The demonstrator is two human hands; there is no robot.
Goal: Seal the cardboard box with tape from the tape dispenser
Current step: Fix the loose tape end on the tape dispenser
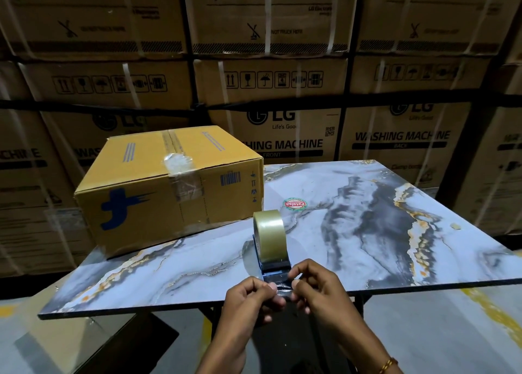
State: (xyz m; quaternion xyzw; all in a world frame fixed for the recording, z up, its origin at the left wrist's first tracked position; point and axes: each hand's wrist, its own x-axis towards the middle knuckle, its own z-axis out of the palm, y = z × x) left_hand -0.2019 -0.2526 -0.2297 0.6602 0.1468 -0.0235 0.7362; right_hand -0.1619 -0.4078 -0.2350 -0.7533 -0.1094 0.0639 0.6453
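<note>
A closed yellow-brown cardboard box (158, 187) with a blue logo sits on the far left of the marble-patterned table (353, 232); old tape and a crumpled clear wad lie along its top seam. The tape dispenser (271, 240), holding a roll of tan tape, rests near the table's front edge, right of the box. My left hand (251, 303) and my right hand (316, 289) meet just in front of it. Both pinch the free end of the clear tape (279, 284), pulled off the dispenser's blade end.
A round red and green sticker (294, 204) sits mid-table, and a small scrap (455, 226) lies near the right edge. Stacked washing machine cartons (282, 96) form a wall behind the table. A grey floor with yellow markings (485, 314) shows below the front edge.
</note>
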